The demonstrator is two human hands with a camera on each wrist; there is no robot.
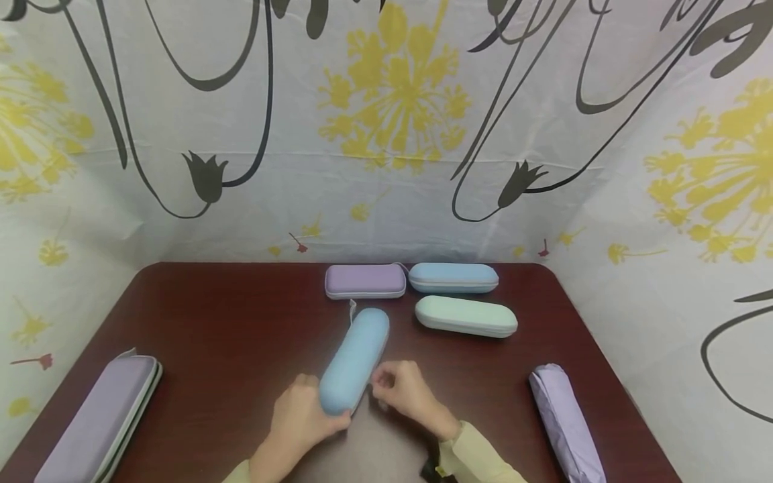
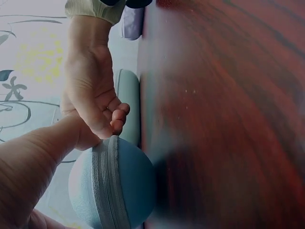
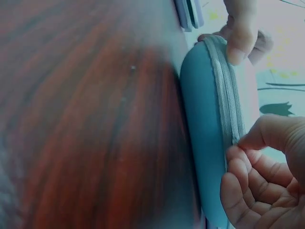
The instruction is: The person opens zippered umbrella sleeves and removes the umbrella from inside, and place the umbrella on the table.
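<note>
Blue case (image 1: 356, 359) is gripped by left fingers (image 3: 241, 43) while right fingers (image 3: 236, 156) pinch its zipper (image 3: 223, 86).

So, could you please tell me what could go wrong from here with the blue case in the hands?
If the right hand pulls hard at the zipper, the held blue case might twist, since the left hand grips only its near end.

The left thumb lies close to the zipper, so zipping there could pinch it.

The held blue case's far end points toward the purple case at the back, so a forward slip could bump it.
</note>
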